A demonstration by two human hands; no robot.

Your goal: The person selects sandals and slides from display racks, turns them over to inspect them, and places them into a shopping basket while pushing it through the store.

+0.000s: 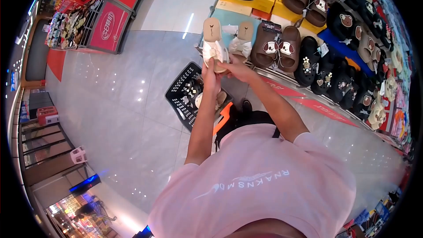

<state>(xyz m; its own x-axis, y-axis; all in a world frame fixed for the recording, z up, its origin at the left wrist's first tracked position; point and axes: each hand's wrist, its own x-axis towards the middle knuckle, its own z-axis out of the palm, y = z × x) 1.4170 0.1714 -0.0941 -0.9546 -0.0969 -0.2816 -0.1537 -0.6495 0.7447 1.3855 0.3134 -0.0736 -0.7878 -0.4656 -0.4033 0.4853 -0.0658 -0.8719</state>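
Note:
A cream slide sandal (213, 35) with a bow on its strap and a tan insole is held up, heel end pointing away from me. My left hand (210, 78) is closed on its toe end, thumb on top. My right hand (238, 68) is closed at the same end from the right, fingers touching the sandal's edge; its fingertips are partly hidden. A similar slide sandal (245, 33) rests on the display shelf just beyond. Below my hands, a black shopping basket (179, 81) contains dark footwear with charms and a pale item.
Brown dog-face slides (269, 48) and black clogs (307, 61) line the display on the right, with more footwear on yellow boxes (263, 1) behind. A red-panelled stand (105, 28) holds goods at far left. Grey tiled floor (123, 92) lies between. An orange strip (223, 117) is beside the basket.

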